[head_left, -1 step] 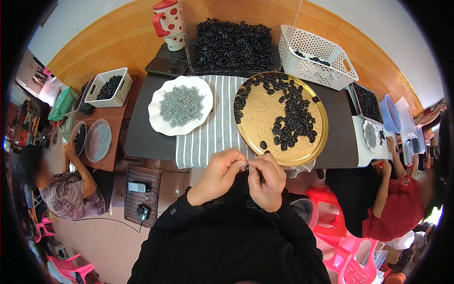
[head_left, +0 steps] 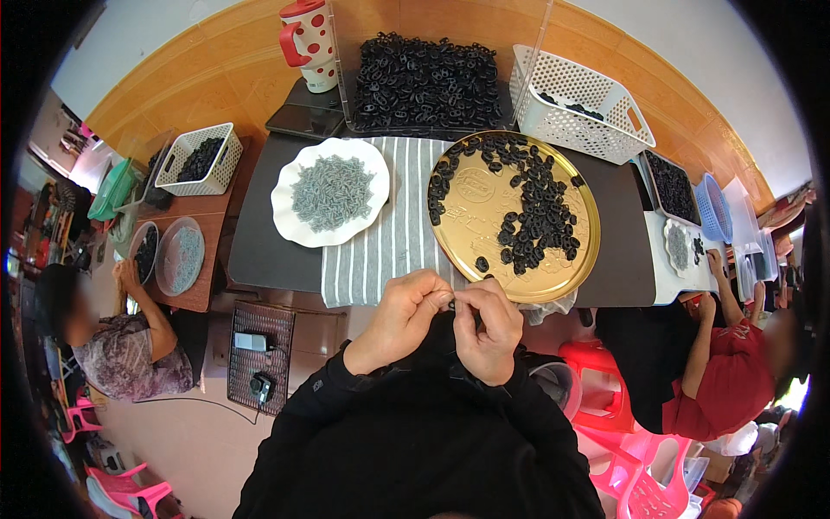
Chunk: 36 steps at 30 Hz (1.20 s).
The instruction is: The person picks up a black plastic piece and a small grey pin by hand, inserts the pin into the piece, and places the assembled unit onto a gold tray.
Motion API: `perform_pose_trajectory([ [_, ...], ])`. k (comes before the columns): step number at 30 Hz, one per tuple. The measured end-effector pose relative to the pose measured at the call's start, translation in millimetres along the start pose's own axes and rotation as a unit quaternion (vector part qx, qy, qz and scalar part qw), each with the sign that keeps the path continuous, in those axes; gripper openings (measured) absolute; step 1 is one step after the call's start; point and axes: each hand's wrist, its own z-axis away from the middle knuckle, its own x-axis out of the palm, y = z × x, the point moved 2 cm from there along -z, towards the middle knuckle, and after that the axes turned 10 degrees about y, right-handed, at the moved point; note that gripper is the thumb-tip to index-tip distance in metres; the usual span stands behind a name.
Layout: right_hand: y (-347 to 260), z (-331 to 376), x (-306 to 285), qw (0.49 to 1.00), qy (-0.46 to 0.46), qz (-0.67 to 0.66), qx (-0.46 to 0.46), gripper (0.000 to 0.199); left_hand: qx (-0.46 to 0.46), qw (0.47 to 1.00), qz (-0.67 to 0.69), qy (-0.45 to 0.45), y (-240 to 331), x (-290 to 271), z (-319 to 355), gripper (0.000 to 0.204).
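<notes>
My left hand and my right hand meet at the table's front edge, both closed in a pinch. Between their fingertips is a small black piece, mostly covered by the fingers. Just beyond them lies a round gold tray with many small black oval pieces with holes. Another black piece shows right behind my right fingers; whether they touch it I cannot tell. To the left, a white wavy-edged plate holds a heap of small, slender grey pieces.
Under plate and tray lies a striped grey cloth. Behind stand a clear bin of black pieces, a white basket, a spotted tumbler and a dark phone. One person sits left, another right.
</notes>
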Motion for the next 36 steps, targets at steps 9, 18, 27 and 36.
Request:
perform_pose_trajectory([
  [9, 16.5, 10.5, -1.8, 0.987, 0.057, -0.098, 0.11, 0.014, -0.131, 0.964, 0.227, 0.045, 5.8, 4.2, 1.7, 0.01],
  [18, 10.1, 13.7, -21.7, 0.983, 0.026, -0.131, 0.129, 0.023, -0.191, 0.944, 0.257, -0.074, -9.8, 11.3, 4.5, 0.012],
  [27, 15.0, 15.1, -40.3, 0.999, -0.02, -0.001, 0.028, 0.035, -0.206, 0.948, 0.227, -0.086, -7.7, 26.9, -2.0, 0.007],
  [36, 27.7, 7.6, -52.4, 0.999, -0.021, -0.015, 0.04, 0.033, -0.195, 0.951, 0.215, -0.104, 2.9, 36.6, -17.3, 0.008],
])
